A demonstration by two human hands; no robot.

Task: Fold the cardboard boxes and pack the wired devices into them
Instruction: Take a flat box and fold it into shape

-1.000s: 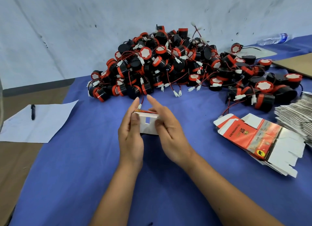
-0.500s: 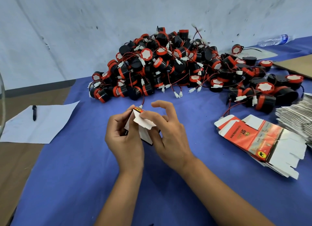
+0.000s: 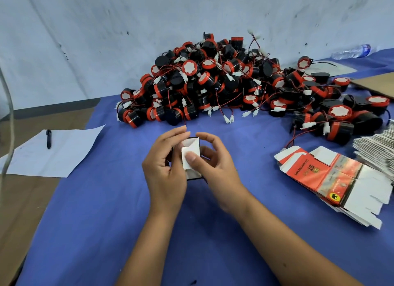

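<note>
1. Over the blue tablecloth [image 3: 106, 211], both hands clamp one small carton [image 3: 193, 157]: left hand [image 3: 165, 170] wraps it, right hand [image 3: 215, 168] thumbs a white flap down.
2. Half a sec ago that flap stuck up; it's now nearly tucked, so the end's abt closed.
3. Wired devices [image 3: 223, 83] pile behind, unpacked; flat cartons [image 3: 332, 174] wait at the right.

A blue cloth [image 3: 106, 221] covers the table. At the left of the frame a black pen [image 3: 48, 138] lies on a white sheet of paper [image 3: 64, 153]. At the upper right a plastic water bottle [image 3: 350, 51] lies on its side near the pale wall [image 3: 106, 40]
</note>
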